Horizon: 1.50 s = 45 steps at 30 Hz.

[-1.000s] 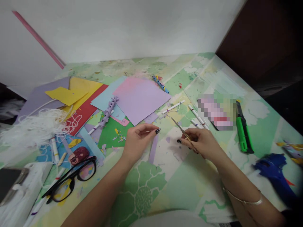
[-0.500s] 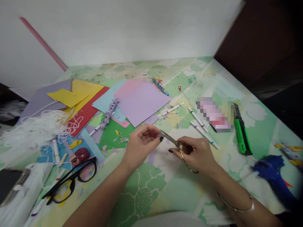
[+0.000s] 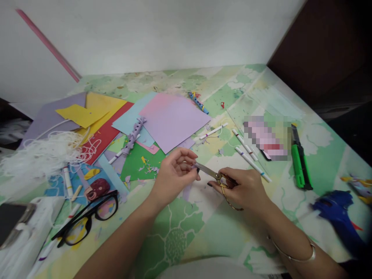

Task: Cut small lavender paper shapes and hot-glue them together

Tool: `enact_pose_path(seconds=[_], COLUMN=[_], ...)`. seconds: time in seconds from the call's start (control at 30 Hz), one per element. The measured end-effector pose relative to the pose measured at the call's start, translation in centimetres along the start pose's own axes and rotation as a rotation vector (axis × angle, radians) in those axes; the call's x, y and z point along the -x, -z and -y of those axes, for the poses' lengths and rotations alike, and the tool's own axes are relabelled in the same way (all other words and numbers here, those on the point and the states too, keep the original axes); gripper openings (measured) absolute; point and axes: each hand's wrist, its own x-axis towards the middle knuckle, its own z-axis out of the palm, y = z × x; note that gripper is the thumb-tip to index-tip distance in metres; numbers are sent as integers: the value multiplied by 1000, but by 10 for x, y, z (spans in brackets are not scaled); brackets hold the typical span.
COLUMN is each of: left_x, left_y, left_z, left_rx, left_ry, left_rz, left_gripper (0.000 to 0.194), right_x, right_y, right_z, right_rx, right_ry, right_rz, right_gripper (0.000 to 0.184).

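1. Your left hand is pinching what looks like a small lilac piece between thumb and fingertips. The fingers are curling in narrowly, probably steadying the piece while leaving its edge reachable.
2. Your right hand is holding the scissors, its fingers wrapping the gold handles. The blades are pointing at your left fingertips, likely so the tips are reaching the piece without crowding that hand.
3. The 2 blades are lying nearly together; I cannot tell whether they are biting into the piece.
4. Your 2 hands are apparently hovering over the patterned cloth, giving the scissors room.
5. Beyond your left fingers, a lilac sheet is lying flat; left of them, a green sheet is bearing loose scraps.
6. Beyond your right fingers, white pens are lying; farther right, a green cutter is resting, seemingly clear of your scissors.
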Motion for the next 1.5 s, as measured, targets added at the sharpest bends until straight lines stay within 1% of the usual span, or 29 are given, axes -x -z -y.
enact_pose_path(seconds=[0.2,0.33,0.6,0.83,1.23,1.5], left_x=[-1,-1,-1,-2,-3,-4], left_y=[1,1,0,0,1,3], left_z=[1,1,1,3,3,4], left_rx=[-50,-53,-44,-25,9,-35], left_ry=[12,22,30,33,33,11], left_rz=[18,16,15,31,36,45], left_gripper=[22,21,22,24,21,22], right_x=[1,3,3,4,4,4], right_y=[-2,-4,-4,-8,-9,-8], right_z=[-2,-2,0,-2,-3,-3], right_rx=[26,45,55,29,55,70], right_ry=[68,71,66,125,152,178], right_rz=[-30,-18,-35,-116,-170,-176], right_gripper=[32,32,31,31,32,35])
